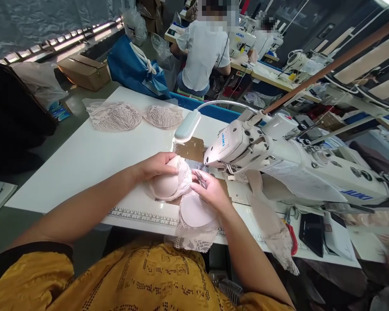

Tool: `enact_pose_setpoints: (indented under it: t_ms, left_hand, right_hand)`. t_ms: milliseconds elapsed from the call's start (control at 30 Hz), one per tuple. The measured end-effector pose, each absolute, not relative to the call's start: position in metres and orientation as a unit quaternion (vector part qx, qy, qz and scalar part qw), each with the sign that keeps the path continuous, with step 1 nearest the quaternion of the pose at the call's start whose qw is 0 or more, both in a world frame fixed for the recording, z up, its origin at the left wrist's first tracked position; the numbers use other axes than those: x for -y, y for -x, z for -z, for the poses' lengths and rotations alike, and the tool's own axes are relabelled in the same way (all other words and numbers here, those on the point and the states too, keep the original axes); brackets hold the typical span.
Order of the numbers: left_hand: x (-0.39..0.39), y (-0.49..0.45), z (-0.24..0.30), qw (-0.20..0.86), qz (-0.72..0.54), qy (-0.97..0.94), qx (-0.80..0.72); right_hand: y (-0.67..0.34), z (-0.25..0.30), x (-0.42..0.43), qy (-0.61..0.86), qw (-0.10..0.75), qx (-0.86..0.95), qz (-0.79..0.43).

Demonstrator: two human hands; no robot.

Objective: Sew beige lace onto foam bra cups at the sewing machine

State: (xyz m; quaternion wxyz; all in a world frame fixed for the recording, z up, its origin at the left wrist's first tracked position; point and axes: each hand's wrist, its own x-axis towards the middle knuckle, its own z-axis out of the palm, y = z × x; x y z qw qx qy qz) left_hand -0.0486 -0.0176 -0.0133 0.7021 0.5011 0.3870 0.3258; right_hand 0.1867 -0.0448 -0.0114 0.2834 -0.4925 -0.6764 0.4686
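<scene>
A pale pink bra with padded cups and lace edging (197, 209) lies at the table's front edge, left of the sewing machine's needle area. My left hand (160, 166) is closed on the lace rim of the left cup, thumb on top. Beside it, my right hand (210, 190) is closed around what look like small dark thread snips (200, 178), close to the lace between the cups. Some of its fingers are hidden. The second cup hangs below my right hand, its lace draping over the edge. The white sewing machine (233, 140) stands just beyond my right hand.
Two lace pieces (115, 116) lie at the back of the white table (74, 160). A lamp (188, 126) hangs over the machine's left. Lace fabric (272, 224), red-handled scissors (291, 237) and a phone (312, 233) are at right. A co-worker (202, 52) sits ahead.
</scene>
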Motion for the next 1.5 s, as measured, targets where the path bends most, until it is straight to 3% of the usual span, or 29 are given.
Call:
enact_pose_setpoints:
  t_ms: [133,367,467,1067,1500]
  left_hand:
    - [0.017,0.054,0.013,0.690,-0.343,-0.505,-0.390]
    - [0.013,0.058,-0.004,0.438,-0.257,-0.752,-0.420]
    - [0.012,0.046,-0.004,0.391,-0.230,-0.814,-0.363]
    - [0.013,0.047,0.006,0.664,-0.152,-0.637,-0.360]
    - [0.018,0.046,0.002,0.653,-0.170,-0.642,-0.363]
  right_hand:
    - [-0.167,0.022,0.039,0.465,0.313,0.654,-0.509]
    - [-0.166,0.021,0.043,0.423,0.298,0.685,-0.513]
    - [-0.167,0.020,0.045,0.409,0.287,0.701,-0.509]
    - [-0.177,0.021,0.047,0.446,0.313,0.628,-0.556]
    - [-0.183,0.019,0.046,0.409,0.294,0.654,-0.565]
